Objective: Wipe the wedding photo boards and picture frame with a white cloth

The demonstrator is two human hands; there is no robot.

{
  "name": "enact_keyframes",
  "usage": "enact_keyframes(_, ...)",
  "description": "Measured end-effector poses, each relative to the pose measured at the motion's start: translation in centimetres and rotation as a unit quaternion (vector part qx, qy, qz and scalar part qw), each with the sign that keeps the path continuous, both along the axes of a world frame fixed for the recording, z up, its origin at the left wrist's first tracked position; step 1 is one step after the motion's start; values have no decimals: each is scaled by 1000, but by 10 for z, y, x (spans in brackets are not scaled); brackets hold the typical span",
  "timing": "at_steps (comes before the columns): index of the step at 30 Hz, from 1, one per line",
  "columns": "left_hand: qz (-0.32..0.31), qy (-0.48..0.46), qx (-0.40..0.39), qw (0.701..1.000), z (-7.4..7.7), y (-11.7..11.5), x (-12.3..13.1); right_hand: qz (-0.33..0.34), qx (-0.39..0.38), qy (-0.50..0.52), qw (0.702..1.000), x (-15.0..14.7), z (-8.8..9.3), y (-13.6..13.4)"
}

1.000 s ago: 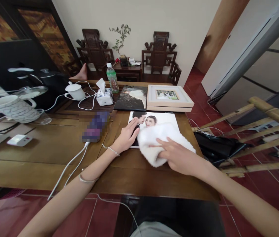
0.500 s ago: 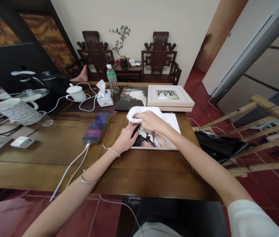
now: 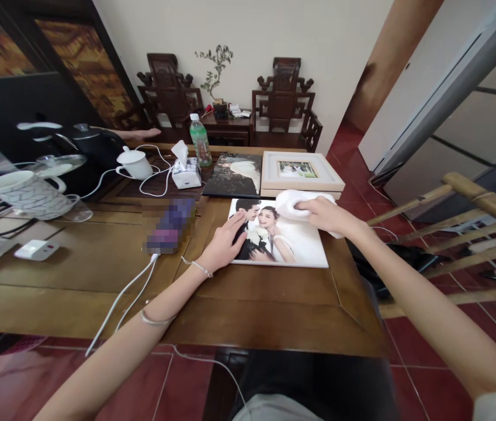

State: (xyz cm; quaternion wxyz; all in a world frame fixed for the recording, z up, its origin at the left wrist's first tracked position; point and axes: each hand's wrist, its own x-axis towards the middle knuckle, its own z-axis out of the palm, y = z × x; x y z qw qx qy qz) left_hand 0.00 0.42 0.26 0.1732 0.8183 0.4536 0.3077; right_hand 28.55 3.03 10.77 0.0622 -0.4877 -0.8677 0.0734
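Note:
A large unframed photo print (image 3: 300, 245) of two people lies flat on the wooden table (image 3: 239, 304). My left hand (image 3: 224, 244) rests open on the print's left edge, fingers spread and lying flat. My right hand (image 3: 324, 213) is closed on a white fluffy cloth (image 3: 289, 204) and presses it against the print's far right corner, close to the cream framed picture (image 3: 302, 173) behind it.
A dark photo print (image 3: 234, 175), a tissue box (image 3: 185, 171), a green bottle (image 3: 199, 140), a white teapot (image 3: 134, 164) and a patterned mug (image 3: 28, 194) stand on the table. White cables (image 3: 120, 298) trail left. A bamboo rack (image 3: 462, 234) stands right. Another person's arm (image 3: 136, 134) shows at the back.
My right hand swept the cloth from the print's near edge up to its far left corner, then across to the far right corner. My left hand stayed put.

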Motion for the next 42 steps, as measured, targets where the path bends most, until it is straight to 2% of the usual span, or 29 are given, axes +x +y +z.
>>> enact_keyframes(3,-1,-1,0,1000,0,1,0,2,3,5,1000,15,-5,-29)
enact_keyframes(9,1,15,-9,1000,1,1,-1,27,-30,-35,999,16,-7,-115)
enact_keyframes(11,2,17,-12,1000,2,0,-1,50,-35,-22,998,16,-6,-134)
enact_keyframes(13,0,16,-11,1000,3,0,-1,63,-50,-13,997,16,-4,-141)
enact_keyframes(17,-2,12,-10,1000,3,0,-2,42,-67,-12,997,16,-3,-120)
enact_keyframes(22,-3,8,-12,1000,2,1,-3,30,-30,13,999,17,-4,-58)
enact_keyframes(26,-4,11,-15,1000,4,0,-3,31,-29,32,999,14,-2,-11)
enact_keyframes(31,-5,15,-16,1000,6,0,-3,7,-30,14,999,12,4,22)
enact_keyframes(34,-9,11,-8,1000,5,0,-4,7,-29,15,999,12,3,22)
enact_keyframes(36,-12,7,-3,1000,4,1,-4,32,-30,17,999,12,1,11)
enact_keyframes(39,-11,6,-2,1000,3,1,-4,40,-22,12,999,12,-3,-24)
enact_keyframes(42,-7,12,0,1000,3,2,-4,21,-18,-1,1000,11,-8,-75)
